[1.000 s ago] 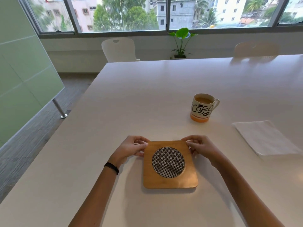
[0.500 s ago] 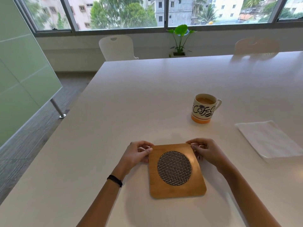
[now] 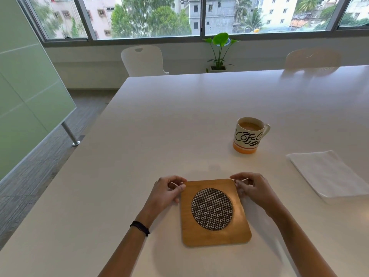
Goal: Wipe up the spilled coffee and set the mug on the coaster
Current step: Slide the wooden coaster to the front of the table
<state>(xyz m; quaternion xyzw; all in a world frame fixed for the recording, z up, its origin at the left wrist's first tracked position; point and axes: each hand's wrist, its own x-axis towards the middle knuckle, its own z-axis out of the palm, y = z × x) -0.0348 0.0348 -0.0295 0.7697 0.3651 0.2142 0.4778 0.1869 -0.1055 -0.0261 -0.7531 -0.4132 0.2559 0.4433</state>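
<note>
Left hand (image 3: 169, 193) and right hand (image 3: 253, 188) pinching coaster (image 3: 214, 211) at its far corners, fingertips (image 3: 239, 183) partly hidden, mug (image 3: 248, 134) beyond, handle half hidden, napkin (image 3: 327, 172) cut off at right.

Coaster, mug and napkin on a white table

The coaster (image 3: 212, 209) is a square wooden board with rounded corners and a round black-and-white woven inset in its middle. It lies flat close to the person, and the left hand (image 3: 167, 193) and the right hand (image 3: 254, 189) pinch its two far corners. The mug (image 3: 248, 136) is white with black lettering and an orange band at the foot. It stands upright, filled with light brown coffee, handle to the right, beyond the coaster and well apart from it. The white folded napkin (image 3: 327, 172) lies flat, right of the mug.
</note>
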